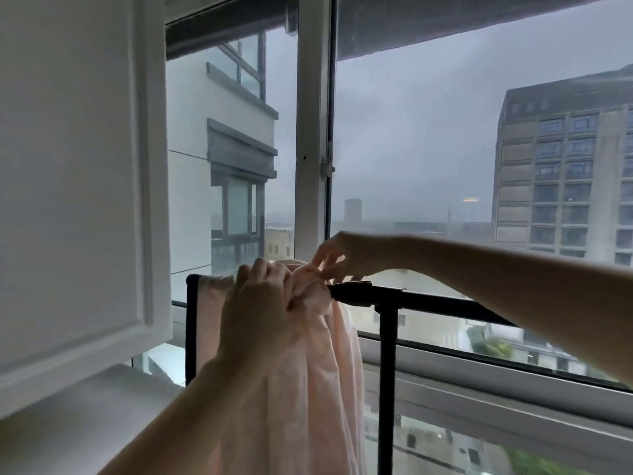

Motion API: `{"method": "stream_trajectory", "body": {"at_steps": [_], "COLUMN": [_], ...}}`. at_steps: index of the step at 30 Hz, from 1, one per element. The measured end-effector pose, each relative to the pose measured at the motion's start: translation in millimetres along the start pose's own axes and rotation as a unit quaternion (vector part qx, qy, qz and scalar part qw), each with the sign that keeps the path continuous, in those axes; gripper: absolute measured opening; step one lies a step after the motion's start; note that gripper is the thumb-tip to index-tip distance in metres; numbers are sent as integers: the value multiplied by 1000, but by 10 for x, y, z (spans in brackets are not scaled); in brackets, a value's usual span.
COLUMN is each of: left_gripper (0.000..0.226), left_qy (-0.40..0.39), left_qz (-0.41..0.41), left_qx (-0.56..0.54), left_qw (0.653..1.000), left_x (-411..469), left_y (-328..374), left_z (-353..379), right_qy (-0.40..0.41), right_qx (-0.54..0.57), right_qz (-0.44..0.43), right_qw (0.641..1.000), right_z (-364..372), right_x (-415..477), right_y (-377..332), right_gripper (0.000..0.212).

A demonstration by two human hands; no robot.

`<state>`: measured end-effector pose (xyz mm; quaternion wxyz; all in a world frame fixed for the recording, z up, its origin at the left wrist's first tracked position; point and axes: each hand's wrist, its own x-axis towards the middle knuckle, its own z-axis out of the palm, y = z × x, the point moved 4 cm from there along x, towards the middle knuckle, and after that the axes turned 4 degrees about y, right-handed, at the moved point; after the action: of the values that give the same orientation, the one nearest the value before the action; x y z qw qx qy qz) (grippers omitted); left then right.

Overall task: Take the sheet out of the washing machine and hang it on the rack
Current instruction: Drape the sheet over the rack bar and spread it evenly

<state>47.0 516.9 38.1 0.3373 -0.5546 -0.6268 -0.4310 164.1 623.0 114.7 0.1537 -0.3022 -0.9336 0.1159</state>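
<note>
Head view: sheet (pixel 308 371), pale pink, soft, crumpled, draped over top bar of rack (pixel 428 300) and hanging in long folds. Rack: black, straight bars. Left hand (pixel 260 303) on bar, fingers curled over bunched sheet. Right hand (pixel 346 255) pinches sheet fold with fingertips just above bar. White panelled door (pixel 68 166) at left. Window (pixel 313 132) behind; grey buildings outside.

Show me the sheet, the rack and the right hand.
sheet (pixel 315 389), head view, hanging folds below the bar.
rack (pixel 431 301), head view, bare top bar.
right hand (pixel 349 253), head view, back of the hand.
</note>
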Motion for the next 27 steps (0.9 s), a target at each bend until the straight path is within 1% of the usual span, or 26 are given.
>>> {"method": "stream_trajectory", "body": {"at_steps": [2, 3, 6, 8, 10, 12, 16, 21, 24, 27], "left_gripper": [16, 13, 15, 11, 14, 18, 21, 29, 35, 38], "left_qy": [7, 13, 18, -2, -23, -48, -108, -130, -156, -164], "left_qz": [2, 1, -24, -61, -113, -171, -249, -307, -311, -305], "left_qx": [-27, -37, -76, -126, -164, -202, -281, -360, -408, -449], "left_qw": [1000, 999, 997, 990, 980, 963, 920, 872, 844, 824], "left_x": [5, 24, 69, 107, 175, 252, 401, 567, 639, 695], "left_y": [35, 37, 27, -26, -124, -201, -280, -408, -415, -398], "left_z": [-20, -40, -115, -128, -132, -107, 8, 70, 44, 20], "right_qy": [11, 21, 54, 81, 102, 109, 83, 18, -14, -22], "right_qx": [5, 5, 7, 3, 9, 57, 159, 225, 302, 306], "right_qz": [-17, -28, -57, -74, -82, -65, -7, 38, 46, 33], "right_qw": [1000, 999, 997, 994, 991, 990, 984, 973, 952, 951], "right_z": [18, 25, 53, 56, 49, 41, 9, 42, -7, -126], "right_x": [35, 50, 95, 119, 152, 177, 254, 414, 469, 549], "right_y": [7, 10, 25, 34, 32, 65, 137, 116, 82, 79], "right_gripper": [26, 22, 9, 6, 9, 10, 10, 25, 32, 30]}}
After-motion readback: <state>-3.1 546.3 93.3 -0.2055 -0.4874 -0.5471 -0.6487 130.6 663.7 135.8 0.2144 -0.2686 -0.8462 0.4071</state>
